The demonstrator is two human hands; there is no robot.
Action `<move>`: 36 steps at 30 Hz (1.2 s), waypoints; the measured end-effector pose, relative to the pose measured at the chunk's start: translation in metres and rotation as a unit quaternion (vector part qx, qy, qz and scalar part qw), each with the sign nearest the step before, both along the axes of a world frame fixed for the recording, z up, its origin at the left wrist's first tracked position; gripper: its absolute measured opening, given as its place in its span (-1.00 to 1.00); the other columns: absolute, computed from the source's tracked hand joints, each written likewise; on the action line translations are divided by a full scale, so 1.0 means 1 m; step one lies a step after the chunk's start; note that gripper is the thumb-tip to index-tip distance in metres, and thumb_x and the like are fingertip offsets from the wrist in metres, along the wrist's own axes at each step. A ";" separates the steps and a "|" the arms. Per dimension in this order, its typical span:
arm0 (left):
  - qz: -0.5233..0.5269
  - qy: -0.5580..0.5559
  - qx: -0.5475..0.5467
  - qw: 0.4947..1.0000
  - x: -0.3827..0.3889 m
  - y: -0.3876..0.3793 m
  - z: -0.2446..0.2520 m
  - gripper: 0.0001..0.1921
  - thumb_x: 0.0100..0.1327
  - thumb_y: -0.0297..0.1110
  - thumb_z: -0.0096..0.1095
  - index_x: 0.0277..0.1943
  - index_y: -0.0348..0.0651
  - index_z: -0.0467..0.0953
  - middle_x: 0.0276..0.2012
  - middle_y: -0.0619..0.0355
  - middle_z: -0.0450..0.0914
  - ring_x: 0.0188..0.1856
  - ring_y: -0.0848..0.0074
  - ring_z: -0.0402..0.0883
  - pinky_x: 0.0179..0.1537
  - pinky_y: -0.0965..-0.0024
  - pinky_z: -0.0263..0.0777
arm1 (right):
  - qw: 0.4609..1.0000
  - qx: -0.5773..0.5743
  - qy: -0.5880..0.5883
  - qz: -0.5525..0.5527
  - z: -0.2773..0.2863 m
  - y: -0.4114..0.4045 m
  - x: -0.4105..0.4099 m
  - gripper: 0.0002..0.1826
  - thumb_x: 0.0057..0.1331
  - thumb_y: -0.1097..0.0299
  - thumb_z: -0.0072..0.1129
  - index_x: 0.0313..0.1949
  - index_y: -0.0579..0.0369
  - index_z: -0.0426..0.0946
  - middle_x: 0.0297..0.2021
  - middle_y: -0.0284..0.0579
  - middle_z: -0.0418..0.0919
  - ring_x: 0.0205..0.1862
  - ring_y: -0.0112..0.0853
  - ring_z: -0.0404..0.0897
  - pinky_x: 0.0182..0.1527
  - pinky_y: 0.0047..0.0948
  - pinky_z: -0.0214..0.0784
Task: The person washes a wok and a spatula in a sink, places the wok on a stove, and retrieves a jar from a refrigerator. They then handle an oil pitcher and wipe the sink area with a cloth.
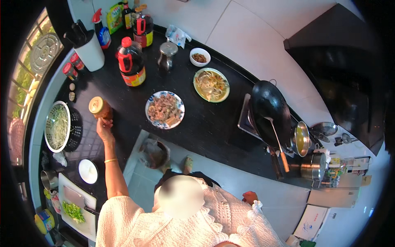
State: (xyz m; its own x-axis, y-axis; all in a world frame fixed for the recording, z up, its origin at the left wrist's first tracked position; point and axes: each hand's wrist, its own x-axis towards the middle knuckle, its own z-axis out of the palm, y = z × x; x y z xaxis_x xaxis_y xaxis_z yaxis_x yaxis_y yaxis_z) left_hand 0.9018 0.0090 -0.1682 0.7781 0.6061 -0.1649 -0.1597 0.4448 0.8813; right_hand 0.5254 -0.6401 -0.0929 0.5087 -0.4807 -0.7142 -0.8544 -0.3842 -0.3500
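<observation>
My left hand [105,126], with a bangle on the wrist, holds the lower side of a glass jar [106,111] with a gold lid and reddish-brown contents, at the left of the black counter. My right hand [250,196] hangs low beside my body, away from the counter; its fingers are partly hidden. A blue-rimmed plate of chopped meat [165,109] lies in the middle of the counter. Behind it stand a red-capped bottle of dark sauce [132,63], a metal-lidded pot [167,55], a plate of shredded food [211,85] and a white bowl of brown pieces [200,57].
A black wok [270,108] with a wooden-handled spatula [282,154] sits on the cooktop at right, beside a metal bowl of yellow liquid [301,139]. Left stand a colander of sprouts [57,126], a white dish [88,171], a cleaver [74,196], chopped greens [73,211] and a knife block [90,52].
</observation>
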 end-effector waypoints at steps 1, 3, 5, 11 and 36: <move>-0.012 -0.007 0.018 1.000 0.000 0.002 0.001 -0.65 0.32 -0.11 -0.08 -0.50 -0.12 0.38 -0.55 0.18 0.46 -0.47 0.52 0.47 -0.43 0.52 0.30 | 1.000 -0.003 0.003 0.025 -0.003 0.005 0.005 -0.76 0.12 0.28 0.13 -0.38 0.23 0.56 -0.56 -0.10 0.60 -0.55 -0.40 0.57 -0.44 -0.37 0.42; -0.031 0.041 0.066 0.996 -0.007 0.001 0.007 -0.64 0.30 -0.07 -0.09 -0.45 -0.18 0.41 -0.52 0.13 0.50 -0.47 0.54 0.48 -0.45 0.53 0.31 | 1.000 -0.002 -0.015 0.010 -0.003 0.016 0.009 -0.84 0.12 0.36 0.13 -0.49 0.21 0.52 -0.64 -0.12 0.55 -0.59 -0.43 0.53 -0.50 -0.46 0.38; -0.018 0.075 0.087 0.993 -0.011 0.006 0.006 -0.64 0.31 -0.07 -0.07 -0.37 -0.22 0.45 -0.51 0.16 0.49 -0.48 0.52 0.53 -0.46 0.54 0.36 | 0.999 -0.034 -0.011 0.021 -0.031 0.009 0.000 -0.89 0.07 0.39 0.20 -0.51 0.17 0.56 -0.58 -0.15 0.59 -0.57 -0.46 0.56 -0.46 -0.47 0.41; 0.014 0.165 0.213 0.963 -0.016 -0.009 0.040 -0.65 0.25 -0.15 0.11 -0.08 -0.28 0.40 -0.27 0.14 0.45 -0.47 0.58 0.48 -0.47 0.59 0.35 | 0.943 0.140 -0.298 0.044 -0.114 -0.021 -0.027 -0.83 -0.01 0.37 0.26 -0.43 0.19 0.59 -0.57 -0.09 0.57 -0.46 -0.38 0.57 -0.37 -0.39 0.42; -0.067 0.140 0.476 0.866 0.192 -0.080 0.140 -0.63 -0.19 -0.24 0.49 -0.62 -0.32 0.40 -0.57 -0.04 0.47 -0.49 0.21 0.50 -0.40 0.22 0.35 | 0.841 0.489 -0.095 -0.212 -0.088 0.059 0.154 -0.78 0.12 0.29 0.16 -0.61 0.06 0.41 -0.65 -0.25 0.42 -0.58 -0.42 0.43 -0.54 -0.39 0.28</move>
